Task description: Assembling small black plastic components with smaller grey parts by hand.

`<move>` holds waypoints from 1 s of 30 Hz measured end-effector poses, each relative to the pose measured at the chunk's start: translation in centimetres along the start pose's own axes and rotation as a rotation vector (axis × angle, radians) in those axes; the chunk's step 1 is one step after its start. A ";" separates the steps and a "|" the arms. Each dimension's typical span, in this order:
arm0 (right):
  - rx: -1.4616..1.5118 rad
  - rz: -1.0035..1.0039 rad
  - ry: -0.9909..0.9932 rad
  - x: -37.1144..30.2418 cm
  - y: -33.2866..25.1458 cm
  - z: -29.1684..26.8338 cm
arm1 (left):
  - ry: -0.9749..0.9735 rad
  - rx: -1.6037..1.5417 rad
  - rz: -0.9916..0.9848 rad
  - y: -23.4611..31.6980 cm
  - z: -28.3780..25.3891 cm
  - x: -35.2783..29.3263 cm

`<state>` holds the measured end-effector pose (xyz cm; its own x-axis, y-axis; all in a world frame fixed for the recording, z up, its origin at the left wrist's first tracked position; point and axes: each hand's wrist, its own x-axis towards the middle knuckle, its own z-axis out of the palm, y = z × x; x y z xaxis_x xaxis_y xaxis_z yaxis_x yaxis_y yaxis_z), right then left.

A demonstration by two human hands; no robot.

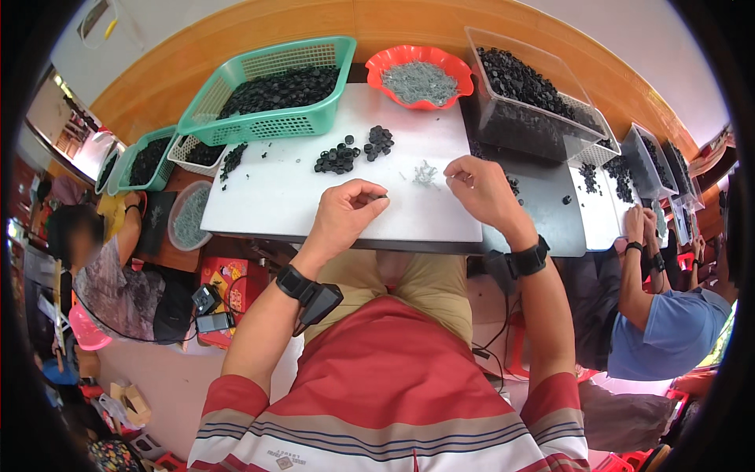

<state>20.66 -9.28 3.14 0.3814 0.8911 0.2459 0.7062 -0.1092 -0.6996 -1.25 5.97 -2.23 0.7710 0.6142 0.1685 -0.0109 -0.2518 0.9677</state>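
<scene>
Above the near part of the white tabletop [275,206], my left hand [344,216] pinches a small black part [381,197] between thumb and forefinger, mostly hidden by the fingers. My right hand [481,193] is also closed in a pinch, just right of a small heap of thin silvery screws or pins [425,174]. What its fingertips hold is too small to make out. Beyond my left hand lie two clusters of small round black pieces, one nearer [336,160] and one farther right [380,141].
At the back stand a green basket [275,126] of black pieces, a red wavy-edged bowl [375,64] of silvery pieces and a clear bin [519,130] of black parts. A round tub [179,236] sits left. Co-workers sit left [118,275] and right [668,330].
</scene>
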 end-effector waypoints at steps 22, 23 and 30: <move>0.613 0.005 0.073 -5.1 3.0 2.0 | 0.027 0.147 -0.013 -0.1 0.4 -0.2; 0.639 0.029 0.050 -5.2 3.1 1.9 | 0.025 0.139 -0.022 0.0 0.3 -0.1; 0.819 0.088 0.062 -6.4 4.0 2.6 | 0.040 0.118 0.013 -0.1 0.6 -0.2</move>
<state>19.51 -14.24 -2.94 0.4640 0.8657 0.1876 0.0230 0.1999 -0.9795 -1.00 5.44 -2.47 0.7451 0.6392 0.1901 0.0566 -0.3447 0.9370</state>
